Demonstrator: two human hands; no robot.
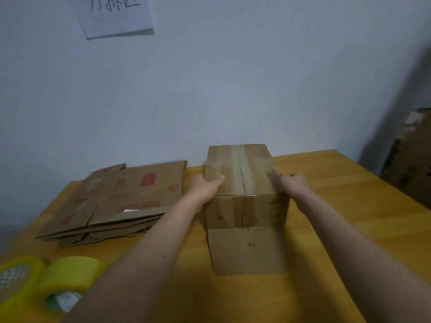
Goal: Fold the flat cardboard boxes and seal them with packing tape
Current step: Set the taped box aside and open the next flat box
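While the box [242, 183] stands mid-table with its taped seam running near-to-far, left hand [205, 186] and right hand [295, 185] press flat on its opposite sides, clamping it between them, so both are equally near; tape [35, 283] lies near-left, nearer the left hand.

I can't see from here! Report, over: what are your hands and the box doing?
Left hand and right hand grip the box sides. Top seam taped, one flap lying open. Flat boxes beside it; nothing in the way.

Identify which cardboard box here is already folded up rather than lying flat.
The taped box held between left hand and right hand; the flat boxes lie stacked beside it.
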